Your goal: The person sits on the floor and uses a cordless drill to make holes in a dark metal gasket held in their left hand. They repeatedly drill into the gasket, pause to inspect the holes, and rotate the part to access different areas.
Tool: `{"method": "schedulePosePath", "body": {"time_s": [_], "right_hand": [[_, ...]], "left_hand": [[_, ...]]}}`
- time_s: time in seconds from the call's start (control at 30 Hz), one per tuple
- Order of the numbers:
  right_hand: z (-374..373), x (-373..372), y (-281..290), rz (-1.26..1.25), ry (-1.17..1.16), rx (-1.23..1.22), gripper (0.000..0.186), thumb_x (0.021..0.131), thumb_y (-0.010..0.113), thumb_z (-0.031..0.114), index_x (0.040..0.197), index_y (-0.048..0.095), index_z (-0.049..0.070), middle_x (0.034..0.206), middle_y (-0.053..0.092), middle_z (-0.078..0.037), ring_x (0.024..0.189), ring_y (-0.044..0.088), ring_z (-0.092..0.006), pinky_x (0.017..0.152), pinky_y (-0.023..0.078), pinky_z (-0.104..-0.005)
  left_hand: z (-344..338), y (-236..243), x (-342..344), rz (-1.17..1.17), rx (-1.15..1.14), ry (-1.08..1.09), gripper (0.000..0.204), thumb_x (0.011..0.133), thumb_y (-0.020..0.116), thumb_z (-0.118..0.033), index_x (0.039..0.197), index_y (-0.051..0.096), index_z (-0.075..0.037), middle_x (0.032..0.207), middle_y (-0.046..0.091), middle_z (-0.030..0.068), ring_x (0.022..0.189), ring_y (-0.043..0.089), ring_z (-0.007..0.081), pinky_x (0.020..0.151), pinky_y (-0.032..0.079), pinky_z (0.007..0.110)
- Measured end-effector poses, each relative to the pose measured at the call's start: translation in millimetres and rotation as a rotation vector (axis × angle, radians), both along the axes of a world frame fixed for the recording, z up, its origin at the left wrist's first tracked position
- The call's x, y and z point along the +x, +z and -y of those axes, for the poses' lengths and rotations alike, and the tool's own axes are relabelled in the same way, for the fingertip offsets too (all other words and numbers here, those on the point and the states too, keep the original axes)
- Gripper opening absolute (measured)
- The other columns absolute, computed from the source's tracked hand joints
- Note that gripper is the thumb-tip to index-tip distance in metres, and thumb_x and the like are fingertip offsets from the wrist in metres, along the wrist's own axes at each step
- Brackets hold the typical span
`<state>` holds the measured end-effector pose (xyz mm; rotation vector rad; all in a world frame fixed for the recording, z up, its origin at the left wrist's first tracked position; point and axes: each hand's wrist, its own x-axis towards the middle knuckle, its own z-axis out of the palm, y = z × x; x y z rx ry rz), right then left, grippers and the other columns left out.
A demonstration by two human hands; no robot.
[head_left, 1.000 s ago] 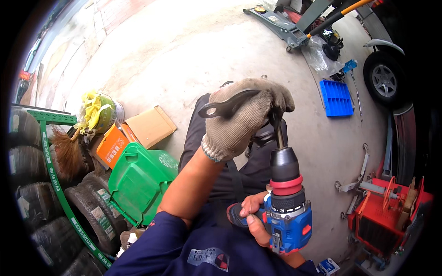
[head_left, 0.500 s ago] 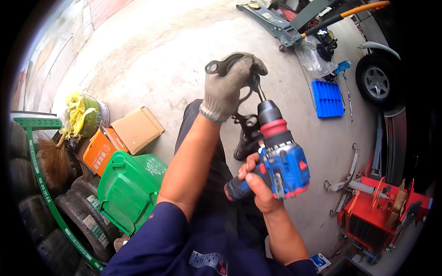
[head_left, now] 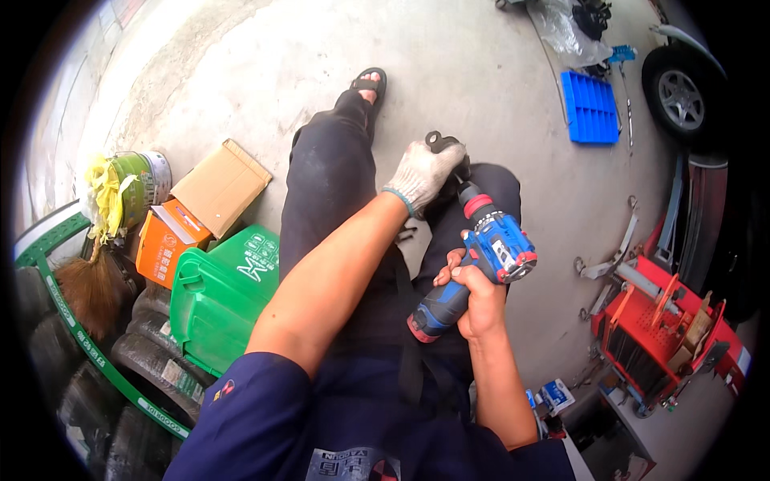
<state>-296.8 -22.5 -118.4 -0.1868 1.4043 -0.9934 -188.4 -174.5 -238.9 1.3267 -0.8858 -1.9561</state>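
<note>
Both hands are occupied: the left hand (head_left: 423,175), in a pale knitted glove, grasps a dark part (head_left: 435,142) with a ring end, and the bare right hand (head_left: 481,303) is wrapped around the handle of a blue cordless drill (head_left: 499,242). The part is at 11 o'clock from the drill, above the dark trousers (head_left: 333,168), and its ring comes out beyond the glove. The nose of the drill points also to 11 o'clock, toward this part; whether its tip touches the part, I cannot tell. The handle slants to 7 o'clock.

Farther from the drill, at 11 o'clock, a foot in a sandal (head_left: 370,84) stands on the grey floor (head_left: 489,88). A blue divided tray (head_left: 571,108) lies at 1 o'clock, a car wheel (head_left: 680,98) is at 2 o'clock, and a red machine (head_left: 642,325) stands at 4 o'clock. Around 9 o'clock are an orange box (head_left: 164,250) and a brown carton (head_left: 220,188). Tyres (head_left: 156,361) lie at 8 o'clock, next to a green bin (head_left: 210,309).
</note>
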Motion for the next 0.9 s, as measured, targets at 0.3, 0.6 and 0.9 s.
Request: {"method": "schedulePosePath", "body": {"time_s": [0.3, 0.6, 0.9], "right_hand": [[-9, -26, 6, 0.040, -0.014, -0.026, 0.066, 0.078, 0.058, -0.002, 0.142, 0.044, 0.002, 0.094, 0.058, -0.009, 0.074, 0.064, -0.0204, 0.075, 0.058, -0.0416], [-16, -30, -21, 0.290, -0.091, -0.048, 0.061, 0.080, 0.059, 0.001, 0.139, 0.045, 0.001, 0.095, 0.059, -0.010, 0.075, 0.066, -0.0235, 0.076, 0.057, -0.0420], [-61, -13, -45, 0.259, -0.157, 0.011, 0.028, 0.080, 0.065, -0.003, 0.107, 0.059, 0.003, 0.096, 0.062, -0.007, 0.077, 0.067, -0.0208, 0.074, 0.056, -0.0372]], "left_hand": [[8, 7, -22, 0.262, -0.146, -0.093, 0.035, 0.093, 0.064, -0.034, 0.096, 0.077, -0.001, 0.083, 0.073, 0.0056, 0.077, 0.066, 0.0140, 0.070, 0.051, 0.030], [-12, 29, -11, 0.317, -0.220, -0.083, 0.030, 0.091, 0.065, -0.031, 0.096, 0.075, -0.003, 0.092, 0.075, 0.0113, 0.089, 0.071, 0.0174, 0.082, 0.055, 0.032], [-26, -6, -27, 0.559, 0.043, -0.349, 0.048, 0.088, 0.066, -0.043, 0.093, 0.074, 0.004, 0.076, 0.073, 0.0199, 0.071, 0.074, 0.0274, 0.065, 0.058, 0.037]]}}
